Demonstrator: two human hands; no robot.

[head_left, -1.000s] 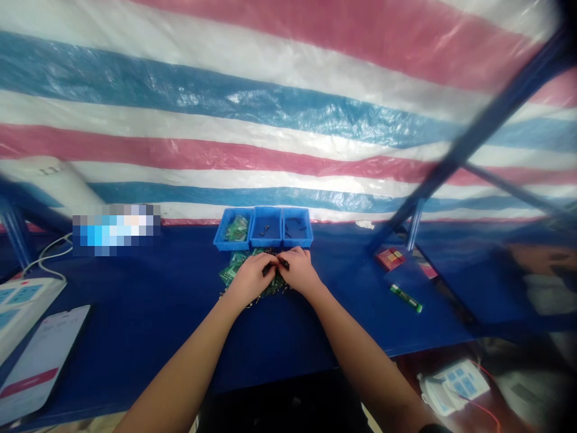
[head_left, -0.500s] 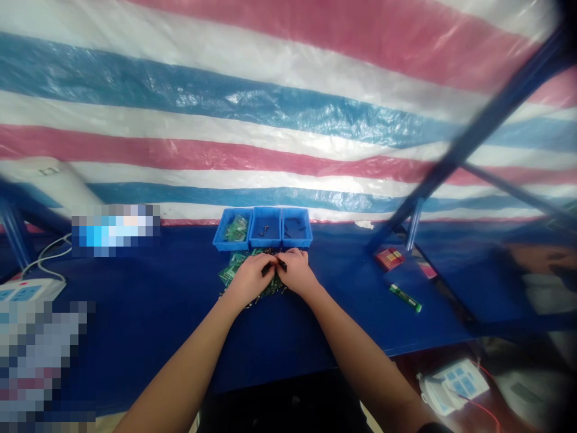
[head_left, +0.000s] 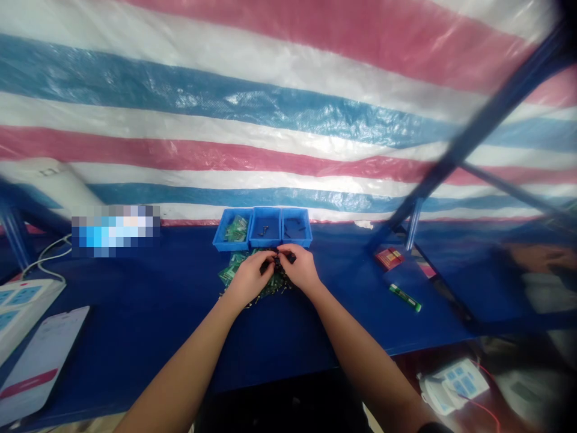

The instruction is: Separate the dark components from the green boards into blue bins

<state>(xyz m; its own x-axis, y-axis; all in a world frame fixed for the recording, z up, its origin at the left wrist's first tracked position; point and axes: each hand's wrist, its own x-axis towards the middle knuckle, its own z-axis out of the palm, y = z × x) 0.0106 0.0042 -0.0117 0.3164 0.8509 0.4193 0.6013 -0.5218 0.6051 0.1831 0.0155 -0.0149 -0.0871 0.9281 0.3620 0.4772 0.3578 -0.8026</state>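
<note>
Left hand (head_left: 249, 278) and right hand (head_left: 300, 269), both curled, nearly meet over green parts (head_left: 229, 272) at lower centre; whether either holds anything cannot be told. Blue trays (head_left: 231, 246) stand mid-frame.

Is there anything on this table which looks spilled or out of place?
Only the green pile in front of three bins: its small pieces lie loose on the table, so it looks spilled, though perhaps put there deliberately. Nothing looks clearly damaged.
</note>
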